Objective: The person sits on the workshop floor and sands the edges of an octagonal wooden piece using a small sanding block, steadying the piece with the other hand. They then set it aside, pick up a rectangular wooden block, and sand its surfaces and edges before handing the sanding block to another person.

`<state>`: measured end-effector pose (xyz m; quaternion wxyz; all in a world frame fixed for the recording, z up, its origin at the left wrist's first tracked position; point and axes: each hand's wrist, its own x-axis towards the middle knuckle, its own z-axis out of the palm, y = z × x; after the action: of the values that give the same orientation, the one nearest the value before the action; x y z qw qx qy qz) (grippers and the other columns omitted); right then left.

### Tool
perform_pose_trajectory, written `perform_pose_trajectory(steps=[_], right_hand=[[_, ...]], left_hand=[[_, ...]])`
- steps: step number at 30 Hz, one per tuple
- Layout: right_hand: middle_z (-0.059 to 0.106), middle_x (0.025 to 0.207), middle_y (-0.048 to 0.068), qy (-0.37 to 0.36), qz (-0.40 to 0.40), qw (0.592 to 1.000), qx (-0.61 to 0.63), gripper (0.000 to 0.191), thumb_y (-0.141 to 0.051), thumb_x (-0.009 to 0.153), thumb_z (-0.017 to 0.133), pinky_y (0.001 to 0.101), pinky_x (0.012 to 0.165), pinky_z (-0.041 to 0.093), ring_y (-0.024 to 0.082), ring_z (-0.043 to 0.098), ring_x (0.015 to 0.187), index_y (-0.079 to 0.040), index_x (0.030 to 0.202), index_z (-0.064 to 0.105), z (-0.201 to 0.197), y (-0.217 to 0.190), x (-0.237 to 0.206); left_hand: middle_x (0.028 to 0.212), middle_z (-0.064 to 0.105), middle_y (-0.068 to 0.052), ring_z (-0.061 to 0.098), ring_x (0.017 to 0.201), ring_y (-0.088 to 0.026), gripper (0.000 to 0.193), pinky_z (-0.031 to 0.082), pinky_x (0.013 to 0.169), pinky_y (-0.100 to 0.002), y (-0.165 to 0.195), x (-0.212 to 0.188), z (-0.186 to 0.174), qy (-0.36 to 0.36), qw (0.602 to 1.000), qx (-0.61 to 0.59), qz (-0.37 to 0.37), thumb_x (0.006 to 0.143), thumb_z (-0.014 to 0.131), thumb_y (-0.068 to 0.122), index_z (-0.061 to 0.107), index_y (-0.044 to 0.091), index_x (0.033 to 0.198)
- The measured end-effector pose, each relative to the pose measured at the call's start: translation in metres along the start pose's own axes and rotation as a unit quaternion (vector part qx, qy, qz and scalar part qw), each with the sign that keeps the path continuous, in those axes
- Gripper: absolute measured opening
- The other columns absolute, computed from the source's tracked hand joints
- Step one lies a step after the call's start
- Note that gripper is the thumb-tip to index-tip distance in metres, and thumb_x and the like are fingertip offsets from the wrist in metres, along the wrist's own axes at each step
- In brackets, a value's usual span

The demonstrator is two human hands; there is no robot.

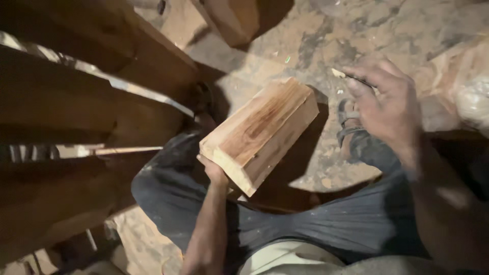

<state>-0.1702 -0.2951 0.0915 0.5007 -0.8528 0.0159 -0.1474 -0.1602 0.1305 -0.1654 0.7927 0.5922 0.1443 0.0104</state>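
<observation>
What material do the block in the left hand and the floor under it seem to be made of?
Block: apparently bare, unvarnished wood; reddish-brown grain streaks on a pale face, with a stepped edge. It rests on the left hand. Floor: probably rough concrete or packed earth; mottled, dusty, strewn with small chips.

Dark, near-black trousers (305, 224) are worn, their cloth gathered in fine folds over the thighs and dusted here and there with pale specks. Below the trousers, at the lower edge of the view, the hem of a light, cream-coloured garment (290, 257) is seen. Both forearms are bare, with no sleeve reaching the wrists. Above the trousers, a dark strapped sandal (349, 122) is worn on one foot, its bands crossing the instep. No ring, watch or glove can be made out on the left hand (214, 170) or the right hand (384, 104), the latter being blurred.
</observation>
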Motion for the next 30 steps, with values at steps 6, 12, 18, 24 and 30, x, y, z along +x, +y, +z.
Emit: perform_pose_trajectory(steps=[6, 12, 18, 24, 30], right_hand=[[0.066, 0.108, 0.014, -0.016, -0.002, 0.999, -0.035, 0.02, 0.003, 0.103, 0.062, 0.0301, 0.085, 0.052, 0.019, 0.064, 0.098, 0.003, 0.121, 0.069, 0.011, 0.005, -0.006], [0.069, 0.112, 0.02, -0.024, -0.06, 0.984, -0.166, 0.019, 0.003, 0.098, 0.068, 0.0369, 0.089, 0.054, 0.028, 0.068, 0.102, 0.004, 0.117, 0.071, 0.023, 0.017, -0.001], [0.072, 0.106, 0.015, -0.058, 0.029, 0.979, -0.194, 0.012, -0.002, 0.109, 0.072, 0.0339, 0.085, 0.053, 0.023, 0.069, 0.094, 0.001, 0.121, 0.071, 0.031, 0.029, 0.005], [0.069, 0.095, 0.018, -0.108, -0.019, 0.973, -0.204, 0.025, -0.006, 0.1, 0.066, 0.0344, 0.066, 0.051, 0.022, 0.062, 0.075, 0.006, 0.122, 0.069, 0.029, 0.033, 0.013], [0.066, 0.093, 0.016, -0.165, 0.159, 0.952, -0.204, 0.023, -0.013, 0.119, 0.055, 0.0368, 0.07, 0.051, 0.025, 0.062, 0.077, 0.006, 0.128, 0.064, 0.031, 0.005, 0.009]], left_hand=[[0.149, 0.053, -0.013, 0.049, 0.136, -0.031, 0.076, 0.038, 0.119, -0.045, -0.019, 0.045, -0.035, 0.042, 0.979, -0.16, -0.12, 0.107, 0.033, 0.064, 0.047, 0.004, 0.153], [0.155, 0.049, -0.015, 0.049, 0.139, -0.035, 0.083, 0.04, 0.119, -0.048, -0.031, 0.105, -0.043, -0.055, 0.946, -0.252, -0.195, 0.103, 0.031, 0.067, 0.043, 0.002, 0.154], [0.161, 0.044, -0.015, 0.045, 0.145, -0.034, 0.091, 0.038, 0.122, -0.051, -0.072, 0.113, -0.017, -0.174, 0.906, -0.314, -0.225, 0.099, 0.031, 0.073, 0.034, 0.005, 0.159], [0.157, 0.045, -0.018, 0.045, 0.143, -0.038, 0.1, 0.039, 0.117, -0.053, -0.083, 0.112, 0.018, -0.057, 0.931, -0.168, -0.32, 0.09, 0.029, 0.079, 0.032, 0.007, 0.159], [0.162, 0.041, -0.017, 0.042, 0.147, -0.033, 0.096, 0.032, 0.123, -0.048, -0.102, 0.083, 0.017, -0.03, 0.952, -0.182, -0.245, 0.097, 0.03, 0.076, 0.032, 0.003, 0.159]])
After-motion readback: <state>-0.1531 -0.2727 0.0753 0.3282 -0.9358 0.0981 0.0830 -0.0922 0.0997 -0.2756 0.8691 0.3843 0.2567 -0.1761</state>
